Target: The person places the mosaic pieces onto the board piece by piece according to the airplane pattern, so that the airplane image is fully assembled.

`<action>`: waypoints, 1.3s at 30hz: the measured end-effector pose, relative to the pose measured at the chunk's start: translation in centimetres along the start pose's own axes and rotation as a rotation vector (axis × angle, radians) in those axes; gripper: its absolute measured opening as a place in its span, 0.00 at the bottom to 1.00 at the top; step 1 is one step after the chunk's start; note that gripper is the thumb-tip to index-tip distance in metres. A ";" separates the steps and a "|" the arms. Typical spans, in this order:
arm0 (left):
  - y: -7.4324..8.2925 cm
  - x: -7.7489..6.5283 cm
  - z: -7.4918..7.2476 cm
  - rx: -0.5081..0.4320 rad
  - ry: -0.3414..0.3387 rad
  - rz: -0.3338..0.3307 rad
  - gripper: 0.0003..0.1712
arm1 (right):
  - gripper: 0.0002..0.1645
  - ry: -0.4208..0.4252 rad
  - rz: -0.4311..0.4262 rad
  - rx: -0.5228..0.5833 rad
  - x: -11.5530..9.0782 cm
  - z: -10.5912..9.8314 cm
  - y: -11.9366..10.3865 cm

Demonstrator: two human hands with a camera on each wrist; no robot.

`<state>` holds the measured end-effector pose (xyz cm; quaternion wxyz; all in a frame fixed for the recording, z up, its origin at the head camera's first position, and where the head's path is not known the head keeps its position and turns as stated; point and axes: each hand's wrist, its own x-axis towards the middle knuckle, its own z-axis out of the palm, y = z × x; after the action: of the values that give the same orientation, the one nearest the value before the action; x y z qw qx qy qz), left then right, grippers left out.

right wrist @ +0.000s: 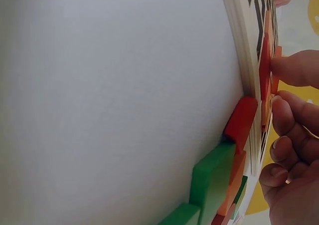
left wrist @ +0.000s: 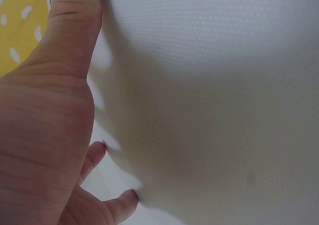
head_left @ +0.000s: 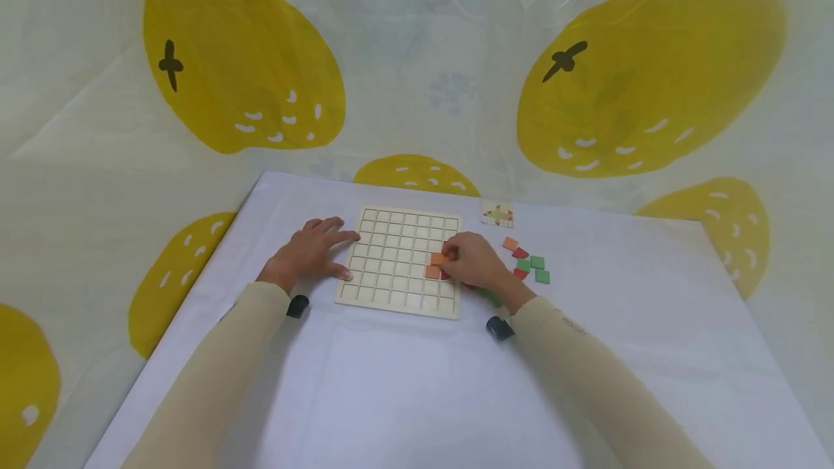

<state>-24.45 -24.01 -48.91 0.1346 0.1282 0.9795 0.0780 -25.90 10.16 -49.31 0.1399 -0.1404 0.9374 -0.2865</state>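
At the left, toward the bench's (head_left: 619, 273) far-left corner, the left hand (head_left: 311, 253) was spread, its thumb and fingers apart, thumb and one fingertip at the left edge of the grid board (head_left: 391, 242). Should this bracing have slackened, the board could have slid and misaligned its tiles. The board lay toward the bench's far edge: flat, pale, ruled with dark-lined square cells, mostly unfilled. Near its right side sat flat orange tiles (head_left: 435, 259) and a red piece (right wrist: 264, 60). There the right hand (head_left: 474, 260) was curled, thumb and finger apparently pinching an orange tile (right wrist: 275, 84); oblique placement could have displaced its neighbours. A pattern card (head_left: 498, 214) lay by the far edge. Farther right, loose green tiles (head_left: 542, 276) lay clustered; a sweeping wrist could have scattered them.
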 end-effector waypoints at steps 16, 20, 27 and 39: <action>0.0 0.0 0.0 -0.002 0.006 -0.003 0.51 | 0.14 0.018 -0.065 -0.022 0.2 0.2 -0.1; 0.1 0.0 0.0 -0.007 0.001 -0.003 0.51 | 0.16 0.010 -0.039 -0.010 0.2 0.2 -0.3; 0.1 0.0 0.0 0.003 0.002 -0.004 0.51 | 0.17 0.017 -0.023 -0.008 0.1 0.1 -0.1; 0.3 -0.2 -0.1 0.016 0.000 0.003 0.51 | 0.16 -0.004 0.048 0.084 -0.6 -1.4 1.1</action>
<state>-24.23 -23.81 -48.74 0.1334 0.1306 0.9799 0.0705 -26.01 11.97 -48.74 0.1545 -0.1126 0.9273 -0.3218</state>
